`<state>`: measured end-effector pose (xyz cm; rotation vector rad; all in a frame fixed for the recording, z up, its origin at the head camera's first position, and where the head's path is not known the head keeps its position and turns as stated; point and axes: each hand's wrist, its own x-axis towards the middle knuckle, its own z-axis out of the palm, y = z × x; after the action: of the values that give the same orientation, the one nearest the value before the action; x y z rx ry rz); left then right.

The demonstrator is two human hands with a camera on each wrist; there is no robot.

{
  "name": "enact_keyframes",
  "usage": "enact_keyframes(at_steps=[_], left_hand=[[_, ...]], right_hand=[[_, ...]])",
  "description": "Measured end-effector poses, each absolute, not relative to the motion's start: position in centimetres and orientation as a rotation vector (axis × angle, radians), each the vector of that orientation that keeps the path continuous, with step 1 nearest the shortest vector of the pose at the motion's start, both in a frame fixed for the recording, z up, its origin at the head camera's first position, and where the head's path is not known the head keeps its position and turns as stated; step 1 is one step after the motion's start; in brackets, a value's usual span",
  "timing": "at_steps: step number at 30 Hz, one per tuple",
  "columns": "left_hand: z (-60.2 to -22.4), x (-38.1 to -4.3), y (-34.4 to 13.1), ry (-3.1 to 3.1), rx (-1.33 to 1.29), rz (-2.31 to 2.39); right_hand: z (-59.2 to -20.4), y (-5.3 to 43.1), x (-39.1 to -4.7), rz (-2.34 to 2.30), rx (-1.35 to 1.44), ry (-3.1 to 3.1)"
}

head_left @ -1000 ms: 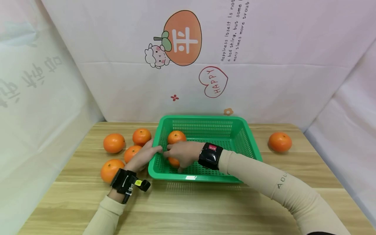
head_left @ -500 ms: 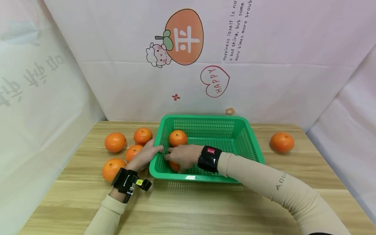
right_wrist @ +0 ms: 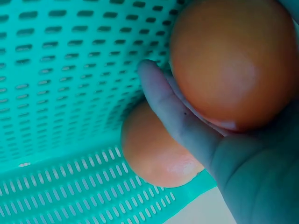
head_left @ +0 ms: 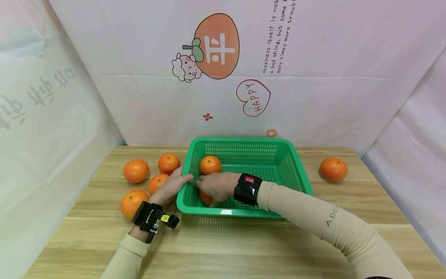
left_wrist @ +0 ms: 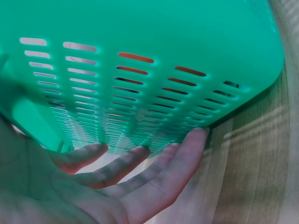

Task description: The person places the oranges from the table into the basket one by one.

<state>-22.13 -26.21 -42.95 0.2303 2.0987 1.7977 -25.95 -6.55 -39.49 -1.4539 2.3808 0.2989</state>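
Observation:
In the head view my left hand [head_left: 171, 188] holds the left side of the green basket [head_left: 244, 212], thumb over the rim. Its other fingers [left_wrist: 163, 186] lie nearly straight along the slotted outer wall in the left wrist view. My right hand [head_left: 220, 186] reaches down inside the basket's left end and grips a mandarin [right_wrist: 233, 65], mostly covered by the hand from above. A second mandarin [head_left: 210, 165] rests behind that hand in the back left corner. In the right wrist view, another mandarin [right_wrist: 156, 147] shows beside the gripping hand, near the wall.
Several loose mandarins [head_left: 136, 171] lie on the wooden table [head_left: 216, 248] left of the basket, one of them [head_left: 158, 183] close against my left hand. A single mandarin [head_left: 333, 169] sits at the far right. A white printed cloth [head_left: 146, 104] rises behind the table.

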Motion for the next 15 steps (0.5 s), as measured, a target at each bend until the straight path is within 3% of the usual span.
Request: enact_keyframes(at_steps=[15], left_hand=[[-43.1, -22.1, -26.3, 2.131, 0.268, 1.789]], right_hand=[[-35.4, -5.8, -25.6, 0.128, -1.500, 2.368]])
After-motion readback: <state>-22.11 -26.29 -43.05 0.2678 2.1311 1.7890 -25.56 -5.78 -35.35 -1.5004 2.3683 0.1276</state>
